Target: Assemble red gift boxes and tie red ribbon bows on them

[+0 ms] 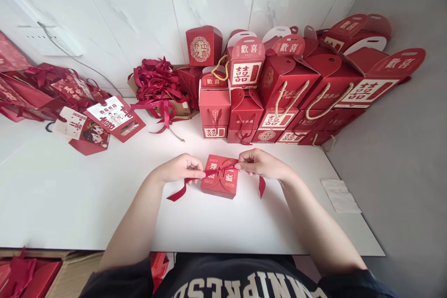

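A small red gift box (219, 188) with pale lettering lies on the white table in front of me. Over its folded top runs a dark red ribbon (179, 193), crossed near the middle of the lid. My left hand (181, 167) pinches the ribbon at the box's left edge, and a loose tail hangs from it down to the left. At the right edge, my right hand (260, 163) grips the other side of the ribbon between thumb and fingers, with a short end dangling below. Between both hands the ribbon is stretched nearly straight.
Several red gift boxes (279, 84) with cord handles are stacked along the wall and to the right. Behind my left hand, a carton holds a heap of dark red ribbons (153, 81). Red card bags (117, 116) lie at the left. A white tissue pack (340, 194) rests by the right wall.
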{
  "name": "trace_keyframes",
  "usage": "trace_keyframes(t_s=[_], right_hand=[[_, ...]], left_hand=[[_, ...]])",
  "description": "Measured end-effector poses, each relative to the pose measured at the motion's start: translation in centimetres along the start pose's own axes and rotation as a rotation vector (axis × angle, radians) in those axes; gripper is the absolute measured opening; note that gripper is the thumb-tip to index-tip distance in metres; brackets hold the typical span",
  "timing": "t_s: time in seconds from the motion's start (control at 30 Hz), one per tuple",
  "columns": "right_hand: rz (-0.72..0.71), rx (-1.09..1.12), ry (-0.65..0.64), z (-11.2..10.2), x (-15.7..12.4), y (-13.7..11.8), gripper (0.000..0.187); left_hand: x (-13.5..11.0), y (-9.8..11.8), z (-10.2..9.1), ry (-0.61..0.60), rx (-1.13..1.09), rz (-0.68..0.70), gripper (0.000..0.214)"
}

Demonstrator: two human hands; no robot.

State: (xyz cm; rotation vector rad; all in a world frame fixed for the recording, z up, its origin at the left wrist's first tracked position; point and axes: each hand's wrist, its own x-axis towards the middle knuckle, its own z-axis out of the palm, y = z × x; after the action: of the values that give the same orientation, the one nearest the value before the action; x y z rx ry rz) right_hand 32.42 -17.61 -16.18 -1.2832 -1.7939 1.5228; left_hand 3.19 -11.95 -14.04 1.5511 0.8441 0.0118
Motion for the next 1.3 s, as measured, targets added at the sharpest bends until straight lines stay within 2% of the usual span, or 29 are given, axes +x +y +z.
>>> trace_keyframes(t_s=[0.1, 0.17, 0.3, 0.4, 0.5, 0.73, 0.87, 1.0, 1.13, 1.3], right_hand=[[0.046, 0.065, -0.038, -0.1, 0.0, 0.1, 0.039], [0.069, 0.084, -0.033, -0.2, 0.0, -0.1, 0.041], [0.080, 0.104, -0.032, -0.2, 0.1, -0.3, 0.042], [0.075, 0.107, -0.043, -0.2, 0.3, -0.4, 0.041], [0.073, 0.123, -0.054, -0.2, 0.4, -0.4, 0.042], [-0.029, 0.151, -0.158, -1.0, 0.1, 0.2, 0.037], [-0.099, 0.119, -0.211, -1.6, -0.5, -0.1, 0.034], [-0.175, 0.160, -0.244, -1.0, -0.7, -0.8, 0.033], [-0.273, 0.055, -0.213, 0.4, -0.1, -2.1, 0.030], [-0.424, -0.190, -0.072, 2.0, 0.7, -3.7, 0.029]], left_hand=[[0.0, -0.4, -1.0, -0.154, 0.064, -0.005, 0.026], [0.0, -0.3, -1.3, -0.189, 0.126, 0.069, 0.022], [0.4, 0.9, -1.0, -0.048, 0.224, 0.376, 0.015], [1.2, 1.4, -0.2, -0.071, 0.186, 0.492, 0.012], [2.3, 1.2, 0.4, -0.116, 0.108, 0.453, 0.014], [3.1, 1.0, 1.8, 0.174, 0.067, 0.384, 0.019], [2.8, 1.5, 2.3, 0.150, 0.007, 0.309, 0.025], [2.6, 1.6, 2.2, 0.132, 0.056, 0.273, 0.029], [2.6, 1.3, 2.1, 0.172, 0.136, 0.285, 0.027], [2.4, 1.6, 2.4, 0.173, 0.196, 0.321, 0.022]])
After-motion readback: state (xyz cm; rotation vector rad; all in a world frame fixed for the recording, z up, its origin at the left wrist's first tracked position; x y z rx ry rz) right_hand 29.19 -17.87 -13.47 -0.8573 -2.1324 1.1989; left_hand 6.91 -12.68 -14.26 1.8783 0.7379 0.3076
